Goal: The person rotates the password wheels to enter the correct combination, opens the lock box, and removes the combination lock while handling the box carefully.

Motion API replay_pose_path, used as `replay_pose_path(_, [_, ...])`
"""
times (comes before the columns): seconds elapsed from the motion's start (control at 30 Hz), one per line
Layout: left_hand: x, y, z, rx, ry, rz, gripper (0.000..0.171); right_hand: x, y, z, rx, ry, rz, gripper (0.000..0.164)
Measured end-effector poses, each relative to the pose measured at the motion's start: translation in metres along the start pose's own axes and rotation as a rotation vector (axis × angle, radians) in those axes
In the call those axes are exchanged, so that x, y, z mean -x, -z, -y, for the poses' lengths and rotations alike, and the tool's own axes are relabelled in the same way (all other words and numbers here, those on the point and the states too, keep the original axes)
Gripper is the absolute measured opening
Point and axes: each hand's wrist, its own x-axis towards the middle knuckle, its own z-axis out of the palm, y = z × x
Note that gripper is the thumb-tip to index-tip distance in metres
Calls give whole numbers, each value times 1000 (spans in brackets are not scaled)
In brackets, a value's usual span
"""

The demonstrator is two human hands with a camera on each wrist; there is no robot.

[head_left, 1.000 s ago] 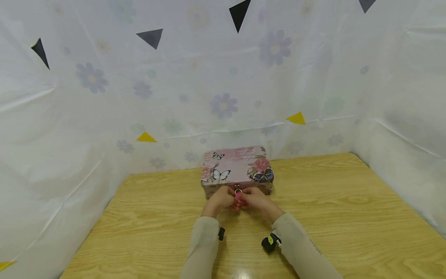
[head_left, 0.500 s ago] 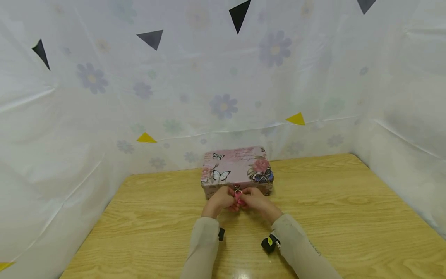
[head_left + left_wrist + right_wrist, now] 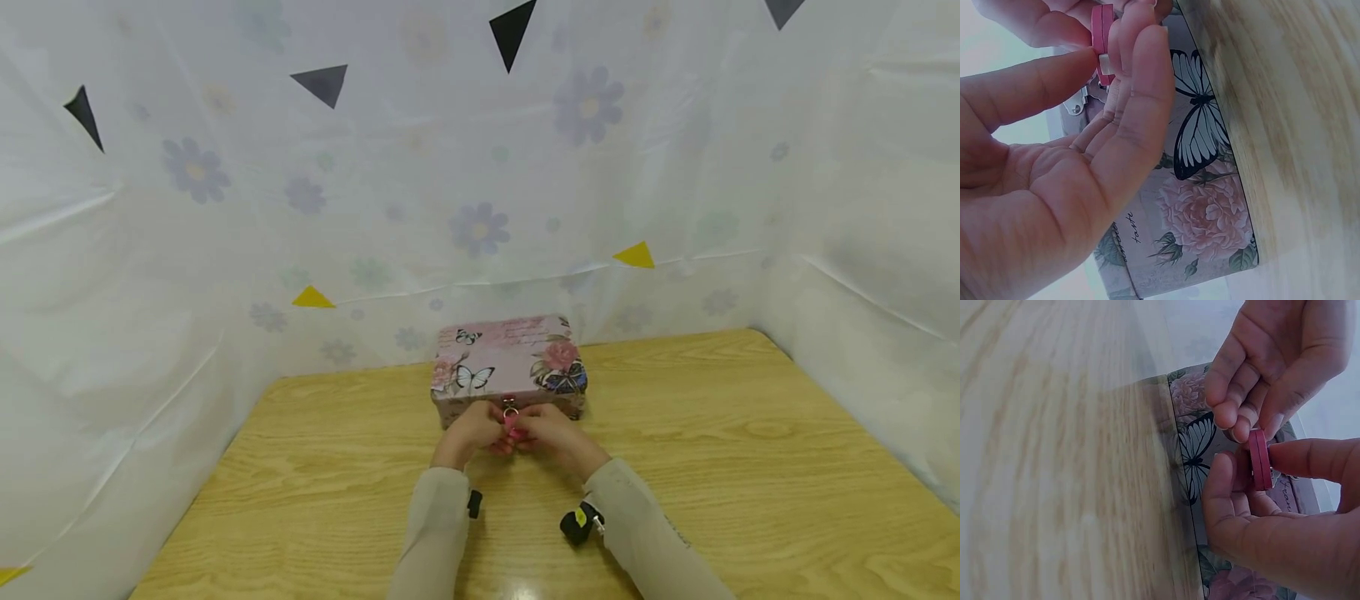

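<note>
A pink padlock point(image 3: 512, 426) with a silver ring-like shackle hangs at the front clasp point(image 3: 511, 402) of a pink tin box point(image 3: 506, 358) printed with butterflies and roses. My left hand point(image 3: 476, 430) pinches the padlock from the left, its thumb and fingertips on opposite faces in the left wrist view. From the right, my right hand point(image 3: 557, 435) holds the same padlock point(image 3: 1260, 460) between thumb and curled fingers. In the right wrist view the lock body is seen edge-on, with a seam along it. The fingers hide much of its faces.
The box's lid is down, and the box stands near the back edge of a wooden table point(image 3: 690, 450). Behind it hangs a white flowered curtain point(image 3: 420, 183) with black and yellow triangles. Black wrist devices point(image 3: 579, 523) sit under the sleeves.
Both hands stay at the padlock with only slight finger motion. The box has not moved; the head view has shifted a little.
</note>
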Motion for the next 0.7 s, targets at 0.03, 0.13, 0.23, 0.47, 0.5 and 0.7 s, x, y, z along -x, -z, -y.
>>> replay_pose_path(0.03, [-1, 0, 0, 1, 3, 1, 7, 0, 0, 0, -4, -4, -1, 23])
replay_pose_path(0.13, [-1, 1, 1, -3, 2, 4, 7, 1, -1, 2, -9, -10, 1, 23])
replay_pose_path(0.23, [-2, 1, 1, 2, 6, 6, 7, 1, -2, 3, -13, -11, 6, 24])
replay_pose_path(0.47, [-2, 1, 1, 3, 8, 9, 7, 0, -3, 1, 20, -10, -22, 25])
replay_pose_path(0.5, [-2, 1, 1, 1, 7, 9, 7, 0, -3, 1, 30, -11, -32, 25])
replay_pose_path(0.7, [-1, 1, 1, -5, 3, 3, 6, 0, -4, 0, 66, -12, -56, 25])
